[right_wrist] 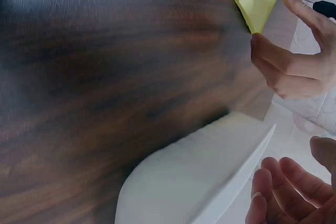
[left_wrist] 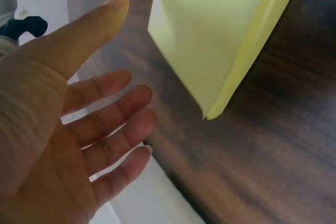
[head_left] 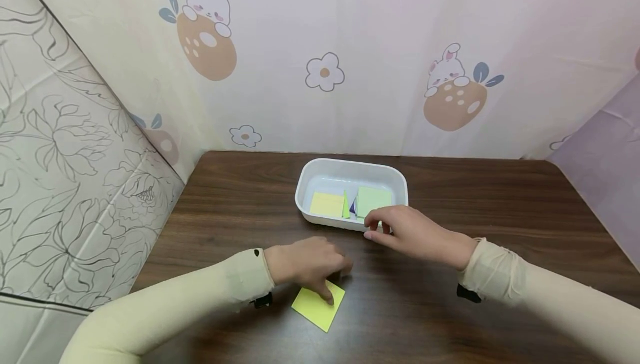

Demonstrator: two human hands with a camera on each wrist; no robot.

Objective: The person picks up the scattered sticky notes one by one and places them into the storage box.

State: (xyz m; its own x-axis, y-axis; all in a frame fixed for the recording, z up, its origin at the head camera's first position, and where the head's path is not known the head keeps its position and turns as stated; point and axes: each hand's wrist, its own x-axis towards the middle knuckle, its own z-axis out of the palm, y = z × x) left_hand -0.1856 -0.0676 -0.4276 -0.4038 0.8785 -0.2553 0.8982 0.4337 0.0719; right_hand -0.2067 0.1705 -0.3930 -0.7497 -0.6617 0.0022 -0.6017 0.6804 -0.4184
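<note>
A yellow sticky-note pad [head_left: 316,311] lies on the table, turned at an angle. My left hand [head_left: 316,261] hovers over its far corner, with the thumb overlapping the pad in the head view. In the left wrist view the fingers of that hand [left_wrist: 100,114] are spread and relaxed, apart from the pad [left_wrist: 210,30]. My right hand [head_left: 417,230] hangs loosely curled at the front right rim of a white plastic tray [head_left: 325,221], holding nothing. Inside the tray are a pale yellow pad [head_left: 326,204] and a pale green pad [head_left: 374,198].
Between the two pads in the tray stand a bright green piece [head_left: 345,206] and a small dark purple piece [head_left: 353,207]. The dark wooden table [head_left: 240,203] meets a bunny-patterned curtain [head_left: 280,30] behind and a floral sheet [head_left: 65,147] at the left.
</note>
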